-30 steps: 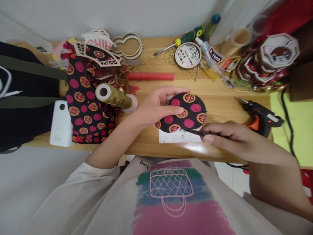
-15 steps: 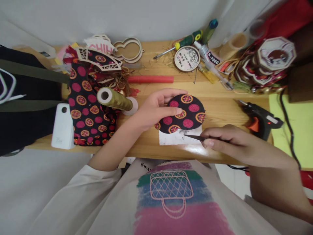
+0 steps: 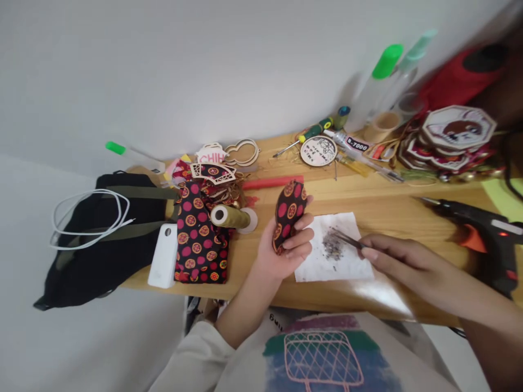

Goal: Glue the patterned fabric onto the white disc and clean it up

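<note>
My left hand point(image 3: 292, 247) is closed around a round piece covered in black patterned fabric point(image 3: 289, 211), with pink and orange circles on it. The piece is tilted up, so it shows narrow. In my right hand point(image 3: 398, 253) are dark, pointed tweezers point(image 3: 347, 238), pinched between thumb and fingers. Their tips are over a white sheet point(image 3: 304, 267) scattered with dark bits point(image 3: 333, 245). Left of my left hand stands a spool of olive thread point(image 3: 235, 218), lying at a slant near folded fabric point(image 3: 200, 245) of the same pattern.
A hot glue gun point(image 3: 482, 231) with a red light lies at the right. Behind are a screwdriver point(image 3: 314, 130), a B-7000 glue tube point(image 3: 347, 141), a round wooden disc point(image 3: 318, 151) and stacked octagonal ornaments point(image 3: 457, 130). A white power bank point(image 3: 163, 256) and white cable point(image 3: 90, 239) are at left.
My left hand has turned the fabric-covered piece from facing up to on edge, away from the sheet, uncovering the dark bits. The tweezers stay in my right hand. The view has shifted.
</note>
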Tool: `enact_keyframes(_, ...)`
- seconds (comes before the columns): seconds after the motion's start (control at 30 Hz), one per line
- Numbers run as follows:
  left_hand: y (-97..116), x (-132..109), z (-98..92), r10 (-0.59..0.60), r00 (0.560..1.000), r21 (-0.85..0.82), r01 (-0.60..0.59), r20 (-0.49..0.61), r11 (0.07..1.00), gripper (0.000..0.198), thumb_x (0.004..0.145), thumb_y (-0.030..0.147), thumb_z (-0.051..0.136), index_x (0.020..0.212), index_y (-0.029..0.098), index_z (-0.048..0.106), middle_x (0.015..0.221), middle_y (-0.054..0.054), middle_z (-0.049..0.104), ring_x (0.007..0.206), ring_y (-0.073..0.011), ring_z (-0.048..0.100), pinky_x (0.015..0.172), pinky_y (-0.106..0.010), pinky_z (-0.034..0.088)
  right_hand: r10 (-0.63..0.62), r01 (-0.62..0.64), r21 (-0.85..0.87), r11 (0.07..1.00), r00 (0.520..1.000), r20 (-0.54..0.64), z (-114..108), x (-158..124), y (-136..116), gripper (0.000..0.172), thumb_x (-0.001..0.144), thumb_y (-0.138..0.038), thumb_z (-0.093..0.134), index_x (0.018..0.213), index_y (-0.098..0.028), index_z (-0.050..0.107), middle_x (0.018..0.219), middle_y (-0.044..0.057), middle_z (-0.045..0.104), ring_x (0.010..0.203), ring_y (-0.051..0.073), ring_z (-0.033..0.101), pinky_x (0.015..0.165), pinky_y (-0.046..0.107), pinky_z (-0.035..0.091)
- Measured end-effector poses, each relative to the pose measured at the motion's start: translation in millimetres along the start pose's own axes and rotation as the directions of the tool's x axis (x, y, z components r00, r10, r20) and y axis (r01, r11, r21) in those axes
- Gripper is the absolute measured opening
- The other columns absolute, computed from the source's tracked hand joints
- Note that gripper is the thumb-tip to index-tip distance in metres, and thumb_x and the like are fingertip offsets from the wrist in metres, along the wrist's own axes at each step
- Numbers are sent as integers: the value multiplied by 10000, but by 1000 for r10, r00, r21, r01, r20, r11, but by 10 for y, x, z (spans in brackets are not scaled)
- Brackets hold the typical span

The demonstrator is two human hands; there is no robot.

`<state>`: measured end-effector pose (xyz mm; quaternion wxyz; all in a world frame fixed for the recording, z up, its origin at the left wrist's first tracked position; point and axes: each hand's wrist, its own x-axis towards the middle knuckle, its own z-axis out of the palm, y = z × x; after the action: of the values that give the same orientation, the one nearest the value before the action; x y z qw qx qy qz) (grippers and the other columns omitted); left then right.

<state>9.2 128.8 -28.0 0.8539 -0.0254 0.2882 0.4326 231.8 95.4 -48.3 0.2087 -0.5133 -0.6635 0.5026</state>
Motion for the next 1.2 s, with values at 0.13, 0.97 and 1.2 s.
enact_keyframes(0.13, -20, -41, 46, -16, 999, 51, 18, -38, 999, 346, 884, 189, 464, 1207, 266, 561, 636, 36, 364, 352, -16, 232, 289, -111, 198, 100, -100, -1, 995, 994, 46, 21, -27, 0, 315, 858, -510, 496, 849, -223, 625, 815, 20, 664, 727, 172, 605, 653, 263, 498)
enact_keyframes(0.97, -296, -356, -220, 242, 944, 462, -115, -225, 879, 345, 589, 141, 788, 890, 173, 622, 863, 3, 705, 746, -107, 669, 676, -179, 557, 125, -273, 904, 330, 961, 245, 557, -190, -199, 385, 838, -471, 572, 660, -196, 370, 540, -88, 226, 441, 34, 140, 353, 164, 77)
enact_keyframes(1.2, -304, -303, -241, 249, 938, 466, -114, -240, 878, 320, 576, 120, 788, 823, 187, 595, 828, 26, 696, 729, -92, 661, 669, -171, 553, 198, -309, 916, 256, 944, 263, 553, -181, -227, 429, 812, -464, 611, 630, -197, 328, 547, -88, 202, 462, 37, 120, 358, 155, 68)
